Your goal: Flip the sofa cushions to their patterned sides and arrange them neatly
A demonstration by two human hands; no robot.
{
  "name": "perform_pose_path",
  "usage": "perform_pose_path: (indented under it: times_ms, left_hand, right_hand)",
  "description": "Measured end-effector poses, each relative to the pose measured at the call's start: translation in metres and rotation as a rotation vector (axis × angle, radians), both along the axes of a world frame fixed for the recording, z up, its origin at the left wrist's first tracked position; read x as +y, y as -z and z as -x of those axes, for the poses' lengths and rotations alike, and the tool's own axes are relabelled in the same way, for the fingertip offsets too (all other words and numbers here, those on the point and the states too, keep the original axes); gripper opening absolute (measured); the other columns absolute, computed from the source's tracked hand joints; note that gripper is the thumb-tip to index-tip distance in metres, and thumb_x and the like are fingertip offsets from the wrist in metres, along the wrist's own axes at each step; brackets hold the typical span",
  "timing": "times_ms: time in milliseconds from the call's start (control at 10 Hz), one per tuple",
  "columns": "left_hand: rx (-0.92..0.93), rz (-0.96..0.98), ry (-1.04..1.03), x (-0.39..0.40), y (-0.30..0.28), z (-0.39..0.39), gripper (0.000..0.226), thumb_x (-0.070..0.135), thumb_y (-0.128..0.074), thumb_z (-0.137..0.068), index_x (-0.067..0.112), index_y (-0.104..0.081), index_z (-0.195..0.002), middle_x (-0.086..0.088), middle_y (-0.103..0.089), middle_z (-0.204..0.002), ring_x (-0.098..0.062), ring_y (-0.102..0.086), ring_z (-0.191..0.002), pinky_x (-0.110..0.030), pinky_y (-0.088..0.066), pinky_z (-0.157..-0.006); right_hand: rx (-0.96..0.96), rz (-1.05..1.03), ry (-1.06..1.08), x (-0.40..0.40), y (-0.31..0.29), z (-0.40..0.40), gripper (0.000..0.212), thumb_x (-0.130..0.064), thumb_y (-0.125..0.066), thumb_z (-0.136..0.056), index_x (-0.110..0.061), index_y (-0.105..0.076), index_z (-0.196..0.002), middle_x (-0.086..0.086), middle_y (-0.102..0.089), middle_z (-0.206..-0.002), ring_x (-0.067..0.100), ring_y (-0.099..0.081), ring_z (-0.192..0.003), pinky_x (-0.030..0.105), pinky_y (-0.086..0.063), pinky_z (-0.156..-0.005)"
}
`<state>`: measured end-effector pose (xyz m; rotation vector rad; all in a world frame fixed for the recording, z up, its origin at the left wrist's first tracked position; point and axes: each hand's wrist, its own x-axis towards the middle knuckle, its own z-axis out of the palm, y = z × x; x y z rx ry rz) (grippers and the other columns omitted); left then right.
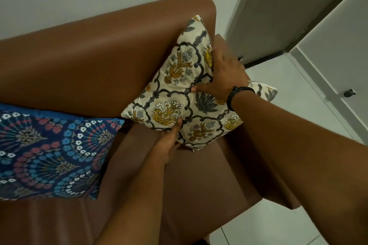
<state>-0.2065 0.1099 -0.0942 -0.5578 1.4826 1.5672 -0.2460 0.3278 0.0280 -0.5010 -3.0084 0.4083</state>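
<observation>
Cushion point(179, 93), cream floral face outward, leans on sofa point(79, 65); our left hand point(169, 145) grips its near edge, our right hand point(225, 73) its right edge.

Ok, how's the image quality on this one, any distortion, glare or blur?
Head view: wide-angle distortion bends the backrest of the brown sofa and tilts the door; light is dim and even, with a soft sheen on the backrest and no harsh glare; the cream floral cushion is sharp; the right forearm near the lens looms large and slightly soft.
</observation>
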Motion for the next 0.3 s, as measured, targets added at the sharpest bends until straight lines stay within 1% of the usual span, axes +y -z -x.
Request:
perform_pose_path:
  times_ms: [100, 200, 300]
  left_hand:
    - [0.047, 0.096, 0.022, 0.001, 0.01, 0.002, 0.09, 0.07, -0.074, -0.077, 0.024, -0.051, -0.151, -0.004, -0.06, -0.148, -0.024, -0.058, -0.129, -0.041, -0.051, -0.104]
    - [0.154, 0.298, 0.117, -0.011, -0.002, 0.003, 0.086, 0.068, -0.072, -0.081, 0.023, -0.051, -0.151, -0.003, -0.059, -0.148, -0.028, -0.057, -0.132, -0.042, -0.048, -0.109]
    - [0.414, 0.633, 0.164, -0.037, -0.045, 0.006, 0.088, 0.074, -0.063, -0.083, 0.016, -0.049, -0.147, -0.011, -0.059, -0.145, -0.037, -0.055, -0.134, -0.04, -0.045, -0.103]
  right_hand:
    - [-0.021, -0.02, 0.02, -0.003, 0.01, -0.001, 0.114, -0.084, -0.077, -0.056, -0.023, -0.034, -0.142, 0.01, -0.062, -0.133, 0.037, -0.058, -0.122, 0.056, -0.046, -0.101]
    - [-0.094, -0.059, 0.048, -0.006, 0.011, -0.012, 0.109, -0.088, -0.069, -0.063, -0.02, -0.037, -0.142, 0.009, -0.058, -0.131, 0.036, -0.057, -0.12, 0.053, -0.044, -0.1]
    - [-0.082, -0.092, 0.077, -0.019, 0.002, -0.032, 0.114, -0.083, -0.067, -0.073, -0.016, -0.025, -0.155, 0.013, -0.046, -0.147, 0.037, -0.047, -0.134, 0.055, -0.04, -0.109]
